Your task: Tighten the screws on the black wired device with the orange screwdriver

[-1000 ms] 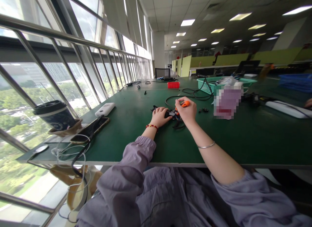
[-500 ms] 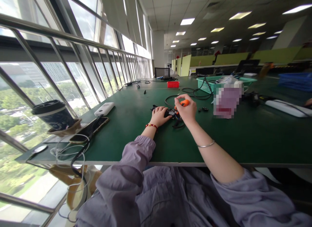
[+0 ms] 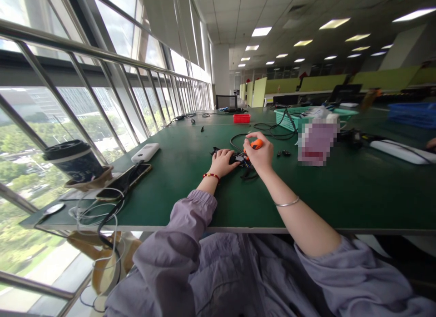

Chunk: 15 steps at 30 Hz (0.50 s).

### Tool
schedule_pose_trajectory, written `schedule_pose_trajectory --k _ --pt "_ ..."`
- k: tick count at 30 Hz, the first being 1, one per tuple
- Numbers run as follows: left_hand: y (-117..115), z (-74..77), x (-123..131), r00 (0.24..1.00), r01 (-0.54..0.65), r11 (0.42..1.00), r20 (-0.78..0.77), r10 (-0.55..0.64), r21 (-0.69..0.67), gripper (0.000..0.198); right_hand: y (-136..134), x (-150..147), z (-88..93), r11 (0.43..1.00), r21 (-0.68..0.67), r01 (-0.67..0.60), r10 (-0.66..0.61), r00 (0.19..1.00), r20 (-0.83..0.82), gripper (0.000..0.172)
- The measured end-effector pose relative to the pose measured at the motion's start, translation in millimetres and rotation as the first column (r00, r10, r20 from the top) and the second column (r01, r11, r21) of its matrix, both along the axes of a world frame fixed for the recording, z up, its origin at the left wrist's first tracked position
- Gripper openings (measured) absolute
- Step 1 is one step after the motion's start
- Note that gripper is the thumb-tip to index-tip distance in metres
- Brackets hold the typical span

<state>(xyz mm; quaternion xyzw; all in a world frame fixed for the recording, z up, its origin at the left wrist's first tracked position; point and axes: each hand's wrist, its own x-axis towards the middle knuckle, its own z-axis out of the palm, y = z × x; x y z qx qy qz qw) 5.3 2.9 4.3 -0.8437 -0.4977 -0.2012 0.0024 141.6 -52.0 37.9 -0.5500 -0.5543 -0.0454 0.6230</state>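
Observation:
My left hand lies over a black device with loose coloured wires, its fingers curled round the left part and holding it against the table. My right hand is closed round the orange handle of a screwdriver, above the right side of the device. The screwdriver's tip is too small and hidden to make out. A dark cable runs from near the device toward the back. Just right of my right hand lie several small black parts.
Beyond my hands are a red box and a green basket with a bag and cables. A blue basket and a white power strip lie right. On the left stand a lidded cup, a phone and a white device.

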Motion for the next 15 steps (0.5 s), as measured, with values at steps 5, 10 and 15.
schedule_pose_trajectory --k 5,10,15 --pt "1.7 -1.7 -0.4 1.000 0.011 1.000 0.006 -0.011 0.013 0.053 2.1 1.1 -1.0 0.989 0.134 -0.055 0.052 0.998 0.031 0.057" --pt "3.8 -0.6 -2.8 0.998 0.052 0.996 -0.022 -0.051 0.069 0.053 -1.2 0.0 1.1 0.999 0.024 0.033 -0.033 0.999 -0.008 0.034" --pt "6.0 2.0 -6.2 0.998 0.030 0.995 -0.049 -0.025 0.095 0.044 -1.5 -0.4 2.5 1.000 -0.006 0.024 -0.025 0.999 -0.030 0.017"
